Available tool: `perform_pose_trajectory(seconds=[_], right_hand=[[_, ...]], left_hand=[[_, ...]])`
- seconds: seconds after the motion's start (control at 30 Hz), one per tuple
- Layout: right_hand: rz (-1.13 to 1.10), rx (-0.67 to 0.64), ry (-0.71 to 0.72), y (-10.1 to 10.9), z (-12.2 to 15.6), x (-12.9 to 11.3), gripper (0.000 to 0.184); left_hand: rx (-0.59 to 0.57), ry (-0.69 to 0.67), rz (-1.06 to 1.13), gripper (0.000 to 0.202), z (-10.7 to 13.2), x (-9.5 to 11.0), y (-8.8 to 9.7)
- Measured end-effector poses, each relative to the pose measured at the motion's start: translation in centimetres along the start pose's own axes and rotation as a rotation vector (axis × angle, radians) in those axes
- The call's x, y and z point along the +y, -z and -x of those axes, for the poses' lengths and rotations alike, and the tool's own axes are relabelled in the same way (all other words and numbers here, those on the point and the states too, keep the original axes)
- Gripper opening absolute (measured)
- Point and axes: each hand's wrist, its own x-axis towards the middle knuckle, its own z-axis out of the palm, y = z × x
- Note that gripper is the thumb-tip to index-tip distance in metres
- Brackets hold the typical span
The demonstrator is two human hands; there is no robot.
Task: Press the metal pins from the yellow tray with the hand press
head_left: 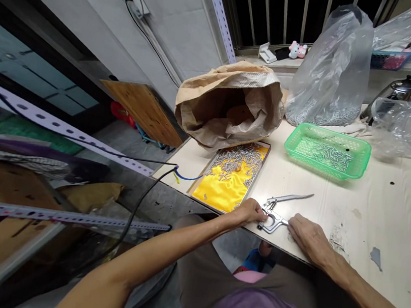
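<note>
Silver spring-loaded hand pliers (276,222) lie at the table's front edge, their handles spread apart. My right hand (309,239) is closed around the end of the lower handle, while the upper handle sticks out free. At the jaw end my left hand (250,212) is closed in a pinch; whatever its fingers hold is too small and hidden to make out. Just beyond the left hand is a shallow tray lined with yellow cloth (219,190), with many small silver metal pins (240,160) heaped toward its far end.
A brown paper sack (229,107) lies with its mouth toward me, over the tray's far end. Behind stand a green basket (291,151) with more pins and a clear plastic bag (333,74) of metal pieces. A black cable (136,205) runs at the table's left corner.
</note>
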Motion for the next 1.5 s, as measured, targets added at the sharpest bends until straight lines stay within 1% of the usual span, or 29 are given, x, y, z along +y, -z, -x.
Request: perform_pose_trajectory(seconds=[0.07,0.17,0.27,0.37,0.47,0.53,0.6,0.63,0.7,0.77,0.87,0.93,1.0,1.03,1.17,1.2,1.23,1.27,1.33,1.37,1.4,1.43,1.5], right_hand=[[0.001,0.016,0.003,-0.1,0.1,0.0,0.021],[0.003,0.035,0.024,-0.5,0.1,0.1,0.022],[0.022,0.043,0.054,-0.8,0.1,0.3,0.024],[0.05,0.019,0.082,-0.9,0.2,0.3,0.023],[0.061,-0.034,0.072,-0.4,0.2,0.2,0.023],[0.059,-0.062,0.057,-0.1,0.0,0.3,0.024],[0.079,-0.047,0.044,0.1,-0.2,0.8,0.017],[0.099,-0.025,0.036,0.2,-0.4,1.1,0.019],[0.146,0.011,0.015,0.0,-0.8,2.0,0.048],[0.175,0.0,-0.004,-0.2,-1.3,2.9,0.075],[0.178,-0.061,-0.021,-0.2,-2.0,3.6,0.096],[0.172,-0.087,-0.035,0.2,-2.4,3.6,0.102],[0.168,-0.107,-0.052,0.7,-2.7,3.4,0.1],[0.165,-0.115,-0.058,0.9,-2.8,3.2,0.095],[0.092,-0.111,-0.045,0.9,-2.7,3.0,0.064],[0.06,-0.103,-0.045,0.7,-2.5,2.9,0.057],[0.022,-0.091,-0.051,0.6,-2.3,2.9,0.051],[-0.016,-0.08,-0.06,0.4,-2.1,2.7,0.047],[-0.075,-0.058,-0.072,0.3,-1.6,2.3,0.036],[-0.086,-0.048,-0.073,0.3,-1.4,2.0,0.031],[-0.088,-0.036,-0.076,0.4,-1.1,1.6,0.027],[-0.086,-0.025,-0.083,0.5,-0.9,1.2,0.024],[-0.087,-0.004,-0.115,0.7,-0.4,0.6,0.025]], left_hand=[[-0.003,0.015,-0.055,0.026,-0.1,0.1,0.1],[-0.051,0.034,-0.095,0.026,0.3,0.1,0.2],[-0.123,0.051,-0.032,0.029,1.0,0.0,0.1],[-0.191,0.099,0.055,0.028,1.6,0.0,0.1],[-0.194,0.149,0.071,0.024,2.0,0.2,0.0],[-0.182,0.155,0.065,0.024,2.1,0.3,0.0],[-0.174,0.153,0.061,0.026,2.2,0.5,-0.1],[-0.172,0.152,0.061,0.027,2.2,0.6,-0.1],[-0.171,0.152,0.059,0.028,2.2,0.7,-0.1],[-0.17,0.157,0.054,0.028,2.2,0.7,-0.1],[-0.173,0.161,0.05,0.029,2.1,0.5,-0.1],[-0.18,0.156,0.048,0.032,1.9,0.4,-0.1],[-0.182,0.15,0.045,0.032,1.8,0.3,-0.1],[-0.18,0.149,0.041,0.032,1.8,0.2,-0.1],[-0.173,0.152,-0.013,0.033,2.2,0.1,-0.1],[-0.143,0.132,-0.063,0.034,2.5,0.1,-0.1],[-0.084,0.088,-0.127,0.034,2.7,0.1,-0.1],[0.002,0.018,-0.204,0.032,3.0,0.1,-0.2],[0.18,-0.188,-0.361,0.025,3.3,0.5,-0.5],[0.228,-0.315,-0.428,0.021,3.3,0.8,-0.8],[0.234,-0.441,-0.489,0.02,3.2,1.2,-1.1],[0.203,-0.552,-0.551,0.025,3.0,1.7,-1.5],[0.111,-0.703,-0.664,0.043,2.3,2.7,-2.1]])
